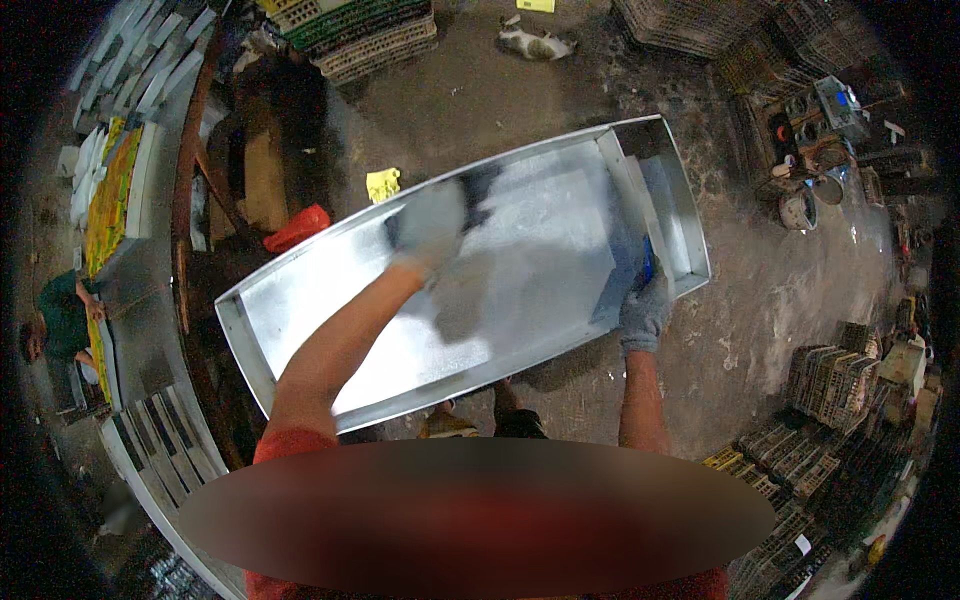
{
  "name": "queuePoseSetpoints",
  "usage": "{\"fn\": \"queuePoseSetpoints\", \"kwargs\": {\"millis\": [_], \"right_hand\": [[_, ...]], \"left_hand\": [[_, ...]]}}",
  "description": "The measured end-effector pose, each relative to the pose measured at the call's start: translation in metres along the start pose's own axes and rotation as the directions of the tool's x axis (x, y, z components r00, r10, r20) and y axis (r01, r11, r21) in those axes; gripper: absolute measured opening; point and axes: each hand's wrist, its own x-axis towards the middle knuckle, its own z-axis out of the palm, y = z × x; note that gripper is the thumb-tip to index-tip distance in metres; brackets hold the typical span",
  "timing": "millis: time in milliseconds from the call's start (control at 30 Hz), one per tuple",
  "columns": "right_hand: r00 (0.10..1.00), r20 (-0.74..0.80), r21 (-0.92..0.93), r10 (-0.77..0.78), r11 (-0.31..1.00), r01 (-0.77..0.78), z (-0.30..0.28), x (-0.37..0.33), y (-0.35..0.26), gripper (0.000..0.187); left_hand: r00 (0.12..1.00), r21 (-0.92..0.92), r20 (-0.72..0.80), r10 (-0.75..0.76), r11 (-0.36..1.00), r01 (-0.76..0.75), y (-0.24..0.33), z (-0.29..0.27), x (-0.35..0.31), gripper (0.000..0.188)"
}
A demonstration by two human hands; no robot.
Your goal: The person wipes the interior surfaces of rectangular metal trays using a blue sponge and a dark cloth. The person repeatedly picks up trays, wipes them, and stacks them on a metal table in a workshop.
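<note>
A long, shallow tray of shiny sheet metal (545,215) lies slantwise in front of me, its right end higher in view. A cross wall parts off a narrow compartment at its right end. My left hand (430,222), in a grey glove, is over the tray's inside near the far wall. Motion smears its fingers, and a dark patch beside them is too blurred to name. My right hand (645,315), also in a grey glove, grips the tray's near side by the cross wall. A small blue thing (648,262) shows by its fingers; I cannot make out what it is.
Stacked plastic crates (375,45) stand at the far left, more crates (830,385) at the right. A cat (537,44) lies on the floor ahead. A red thing (298,229) and a yellow piece (382,185) sit beyond the tray. Another person (65,315) works at the left.
</note>
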Motion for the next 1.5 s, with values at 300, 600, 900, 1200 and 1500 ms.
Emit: {"fn": "queuePoseSetpoints", "kwargs": {"millis": [300, 600, 900, 1200, 1500], "right_hand": [[0.919, 0.303, 0.051, 0.254, 0.958, -0.281, 0.071, 0.139, -0.132, 0.035], [0.846, 0.532, -0.432, -0.026, 0.852, 0.297, 0.051, 0.151, -0.192, 0.035], [0.865, 0.339, 0.220, -0.370, 0.925, 0.310, 0.024, 0.063, -0.137, 0.030], [0.983, -0.181, 0.195, -0.028, 0.979, 0.063, 0.006, -0.009, 0.037, 0.034], [0.751, -0.239, 0.801, 0.615, 0.563, -0.205, 0.019, -0.007, 0.032, 0.039]], "left_hand": [[0.632, 0.237, -0.025, -0.774, 0.610, 0.756, -0.222, -0.068, -0.261, 0.032], [0.963, -0.317, 0.003, -0.270, 0.913, 0.257, -0.047, 0.024, -0.257, 0.076], [0.941, -0.079, -0.004, -0.340, 0.938, 0.338, 0.000, 0.008, -0.163, 0.071], [0.982, -0.035, -0.112, -0.151, 0.988, 0.148, 0.150, 0.080, 0.130, 0.030], [0.984, -0.216, -0.083, 0.156, 0.961, -0.171, 0.238, 0.129, 0.109, 0.026]]}}
